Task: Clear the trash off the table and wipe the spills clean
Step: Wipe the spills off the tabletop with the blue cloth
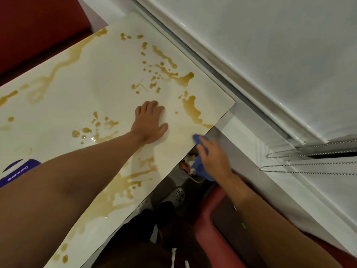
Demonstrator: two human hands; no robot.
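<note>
Stained table (100,78); right fingers (204,149) around cloth (201,169)

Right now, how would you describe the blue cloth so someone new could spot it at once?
Start at the white table streaked with brown spills. Follow its right-hand edge down to the right hand, which grips the blue cloth there, above a small bin of trash. It is the only bright blue thing at that edge.
</note>
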